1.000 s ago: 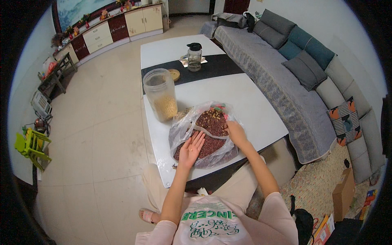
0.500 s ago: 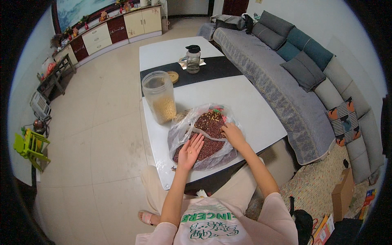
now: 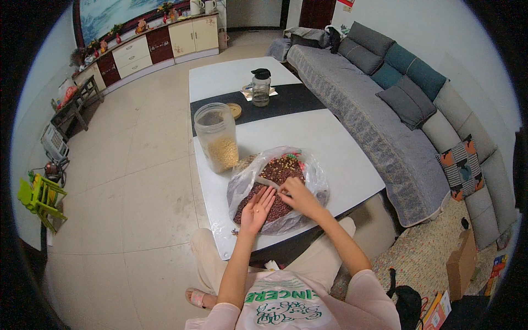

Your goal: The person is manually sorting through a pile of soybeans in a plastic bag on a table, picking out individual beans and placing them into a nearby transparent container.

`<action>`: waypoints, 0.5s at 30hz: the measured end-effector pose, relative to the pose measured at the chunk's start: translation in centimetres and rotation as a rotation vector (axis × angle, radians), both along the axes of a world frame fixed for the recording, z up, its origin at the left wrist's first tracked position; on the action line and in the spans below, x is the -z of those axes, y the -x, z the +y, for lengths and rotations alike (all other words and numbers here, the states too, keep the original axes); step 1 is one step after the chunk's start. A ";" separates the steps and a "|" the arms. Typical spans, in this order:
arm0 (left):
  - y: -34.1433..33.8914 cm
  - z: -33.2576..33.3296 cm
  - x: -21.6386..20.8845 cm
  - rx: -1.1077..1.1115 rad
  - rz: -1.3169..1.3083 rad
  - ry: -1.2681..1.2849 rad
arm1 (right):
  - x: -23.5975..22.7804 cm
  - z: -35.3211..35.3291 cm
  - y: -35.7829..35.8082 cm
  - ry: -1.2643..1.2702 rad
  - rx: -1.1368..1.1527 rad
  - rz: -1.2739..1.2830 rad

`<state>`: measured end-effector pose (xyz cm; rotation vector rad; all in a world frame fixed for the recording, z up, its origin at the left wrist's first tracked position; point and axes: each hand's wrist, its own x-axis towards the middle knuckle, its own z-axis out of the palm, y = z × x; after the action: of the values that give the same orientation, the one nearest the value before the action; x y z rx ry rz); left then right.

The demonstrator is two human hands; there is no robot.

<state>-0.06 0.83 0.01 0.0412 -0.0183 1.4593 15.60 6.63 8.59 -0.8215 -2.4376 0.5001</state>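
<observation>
A clear plastic bag [image 3: 320, 184] lies spread on the near part of the table, full of small dark red beans [image 3: 249, 199]. Toward its far side, yellow kernels [image 3: 281, 165] are scattered over the red ones. My left hand [image 3: 257, 210] is palm up over the bag's near left, fingers stretched out, with a tiny pale speck in the palm. Close to its fingertips, my right hand [image 3: 297, 197] hovers over the beans, finger and thumb pinched together; whatever they hold is too small to make out. A tall clear jar [image 3: 215, 132], partly filled with yellow kernels, stands uncovered behind the bag's left.
On the table's [image 3: 341, 148] black band are a round yellowish lid [image 3: 235, 111] and a clear bottle with a black cap [image 3: 261, 89]. A long grey sofa [image 3: 352, 104] runs along the right. A green child's chair [image 3: 41, 198] stands at the far left.
My right hand has moved left and nearer, from the bag's right side over to my left hand's fingertips. The left hand stays palm up in nearly the same place.
</observation>
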 end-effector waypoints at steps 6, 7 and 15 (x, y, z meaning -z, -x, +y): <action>0.3 0.3 1.2 0.008 0.058 -0.064 | 2.0 -2.2 3.0 -0.003 -0.031 0.090; 0.2 0.4 1.4 0.012 0.045 -0.060 | 2.4 -2.4 3.4 -0.015 -0.028 0.115; 0.2 0.1 0.1 0.040 -0.090 0.008 | 1.2 0.1 0.8 -0.048 0.208 0.079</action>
<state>-0.29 0.94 -0.05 -0.0310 -0.0868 1.4202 14.75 6.69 7.34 -1.0013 -2.2523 0.3861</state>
